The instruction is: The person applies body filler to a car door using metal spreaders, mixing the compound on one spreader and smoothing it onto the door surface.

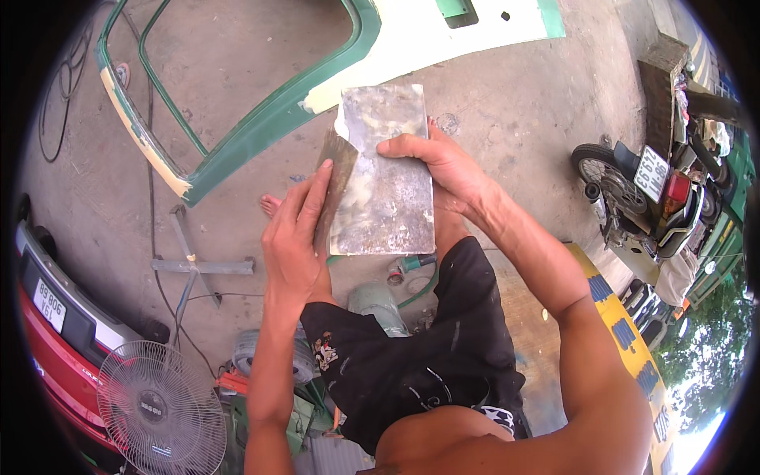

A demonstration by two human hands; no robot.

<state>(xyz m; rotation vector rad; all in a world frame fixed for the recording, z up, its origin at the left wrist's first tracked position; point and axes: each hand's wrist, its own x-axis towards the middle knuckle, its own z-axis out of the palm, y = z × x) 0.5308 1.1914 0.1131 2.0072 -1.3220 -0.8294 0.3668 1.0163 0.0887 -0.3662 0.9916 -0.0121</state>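
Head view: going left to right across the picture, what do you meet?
Red car bumper → standing fan → left hand with putty scraper → metal board → right hand → parked motorbike.

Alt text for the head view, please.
Seen from above, a person's right hand holds a smeared metal board while the left hand presses a putty scraper to its left edge, above a green car door lying on concrete.

White number plates on red car point(49, 304) and motorbike point(654, 173)
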